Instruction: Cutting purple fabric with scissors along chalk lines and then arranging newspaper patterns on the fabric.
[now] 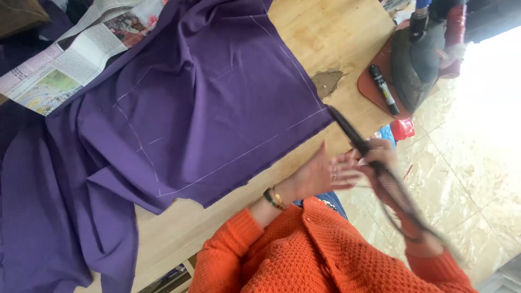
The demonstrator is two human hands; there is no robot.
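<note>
A purple cloth [206, 103] with thin white chalk lines lies spread over a wooden table [320, 32]. My right hand [380, 156] is closed around long dark scissors [353, 135], blurred by motion. Their blade tip points at the cloth's near corner by the table edge. My left hand [320, 174] is beside it with the palm open and fingers spread, a bracelet on the wrist, holding nothing. Both arms are in orange knitted sleeves.
A dark iron [418, 59] rests on a red mat [374, 89] at the table's far corner, with a black marker [383, 89] beside it. Newspaper sheets [65, 65] lie under the cloth's far side. Pale floor tiles [467, 146] lie beyond the table edge.
</note>
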